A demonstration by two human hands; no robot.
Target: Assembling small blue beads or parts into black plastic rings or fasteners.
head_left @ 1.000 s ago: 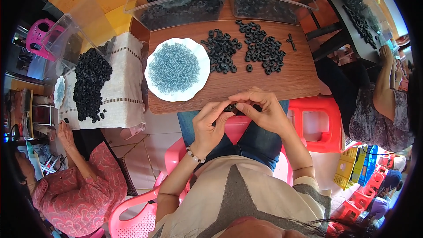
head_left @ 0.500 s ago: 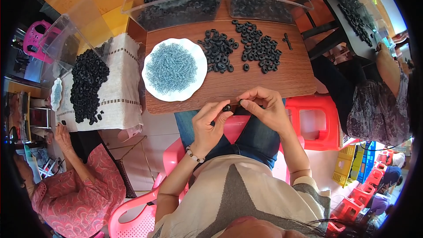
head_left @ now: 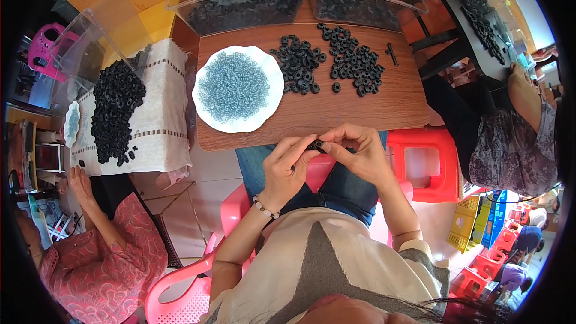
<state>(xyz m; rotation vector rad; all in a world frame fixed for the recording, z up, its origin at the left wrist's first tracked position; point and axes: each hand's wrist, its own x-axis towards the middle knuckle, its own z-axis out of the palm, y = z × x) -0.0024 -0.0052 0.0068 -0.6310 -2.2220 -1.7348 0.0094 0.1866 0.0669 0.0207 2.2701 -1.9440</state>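
Observation:
Above my lap, just off the near edge of the wooden table (head_left: 372,108), my left hand (head_left: 289,159) pinches a small black ring-shaped part (head_left: 315,146). My right hand (head_left: 354,150) meets it from the other side, its thumb and fingertips pressed together at the part; anything between them is too small to make out. Beyond my hands lie two loose piles of black parts, a left pile (head_left: 298,63) and a right pile (head_left: 358,63), with one single part (head_left: 336,87) apart. A white scalloped plate (head_left: 207,121) holds many tiny clear bluish pieces (head_left: 234,87).
Two clear bins (head_left: 252,15) full of black parts stand at the table's far side. A thin black tool (head_left: 392,54) lies at right. At left, a person in red (head_left: 108,252) sits by a cloth-covered table (head_left: 162,120). A red stool (head_left: 423,162) stands at my right.
My right hand has moved left, so its fingertips now meet the black part in my left hand. The person at left has a hand apart from a black part on the cloth.

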